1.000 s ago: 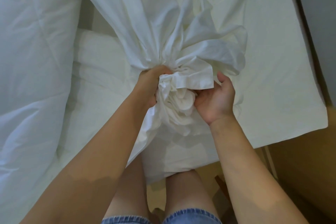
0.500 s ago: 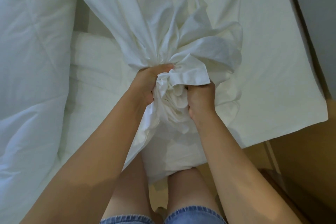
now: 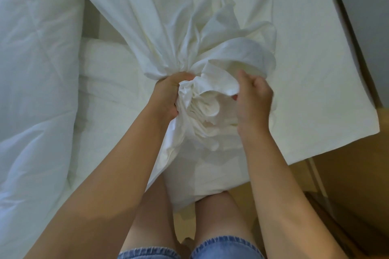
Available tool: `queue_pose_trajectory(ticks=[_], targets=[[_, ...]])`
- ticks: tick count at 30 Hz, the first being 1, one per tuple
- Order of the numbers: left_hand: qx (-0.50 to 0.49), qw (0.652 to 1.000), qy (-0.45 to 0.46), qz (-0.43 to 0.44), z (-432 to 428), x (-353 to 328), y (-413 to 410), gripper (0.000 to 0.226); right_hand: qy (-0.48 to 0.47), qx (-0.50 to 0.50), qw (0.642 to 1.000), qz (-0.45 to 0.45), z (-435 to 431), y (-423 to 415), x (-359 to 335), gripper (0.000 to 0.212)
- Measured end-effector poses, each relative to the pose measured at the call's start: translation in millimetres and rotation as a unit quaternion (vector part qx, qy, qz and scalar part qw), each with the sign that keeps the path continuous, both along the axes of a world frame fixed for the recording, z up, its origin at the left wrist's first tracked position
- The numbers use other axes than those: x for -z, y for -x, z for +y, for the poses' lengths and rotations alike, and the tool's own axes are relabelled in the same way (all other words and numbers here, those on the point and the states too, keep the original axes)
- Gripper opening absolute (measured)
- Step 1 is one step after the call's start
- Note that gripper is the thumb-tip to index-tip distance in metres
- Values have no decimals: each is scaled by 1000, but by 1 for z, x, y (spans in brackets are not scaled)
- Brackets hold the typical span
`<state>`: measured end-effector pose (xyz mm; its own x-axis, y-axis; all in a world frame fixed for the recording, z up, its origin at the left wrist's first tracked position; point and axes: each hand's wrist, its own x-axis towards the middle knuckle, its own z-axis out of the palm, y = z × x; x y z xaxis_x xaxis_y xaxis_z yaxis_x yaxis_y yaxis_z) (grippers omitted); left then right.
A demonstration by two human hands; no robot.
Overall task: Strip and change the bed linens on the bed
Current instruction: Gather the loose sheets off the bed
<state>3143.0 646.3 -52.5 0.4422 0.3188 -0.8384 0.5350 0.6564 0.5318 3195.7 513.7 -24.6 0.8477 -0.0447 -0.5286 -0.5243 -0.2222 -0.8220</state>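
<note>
Over the near edge of the bed (image 3: 315, 73), the left hand (image 3: 168, 95) grips the gathered neck of a white sheet (image 3: 185, 27), fingers curled tight. Just beside it, the right hand (image 3: 255, 99) pinches a loose fold of the same bunch. A duvet (image 3: 33, 73) lies at the left.

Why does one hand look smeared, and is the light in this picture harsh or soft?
Head view: the right hand is motion-blurred, the left hand gripping the bunched sheet sharper. Head view: soft light, no glare, gentle shadows in the folds; the duvet looks bluish, the sheet creamier. Head view: the wide lens slightly bows the wall edge at right.
</note>
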Motion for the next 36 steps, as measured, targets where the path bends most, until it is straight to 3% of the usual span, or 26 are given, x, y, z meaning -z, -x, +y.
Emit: queue_pose_trajectory(ticks=[3,5,6,11,14,18,21,25,28,32,36], targets=[[27,999,-25,13,1,-3,1,19,73,-219,969,90,14,-8,4,31],[37,999,-31,11,4,-1,5,46,101,-272,951,105,24,-13,12,30],[40,999,-34,3,4,0,7,52,111,-284,947,103,28,-16,17,29],[33,999,-35,16,3,0,7,26,182,-289,938,54,39,-23,27,29],[23,1000,-7,-1,6,1,12,17,139,-304,938,94,40,-21,27,24],[9,1000,12,-22,8,8,20,23,132,-337,921,147,41,-17,28,18],[1,998,33,-47,9,9,20,2,125,-355,916,139,45,-16,29,20],[10,997,56,-53,10,13,22,9,107,-394,900,155,49,-18,27,27],[10,995,77,-59,11,13,24,10,170,-471,854,144,53,-24,28,27],[13,996,75,-45,11,16,25,35,245,-511,813,137,62,-24,34,20],[3,999,45,-13,11,31,27,46,283,-471,832,76,65,-12,42,31]])
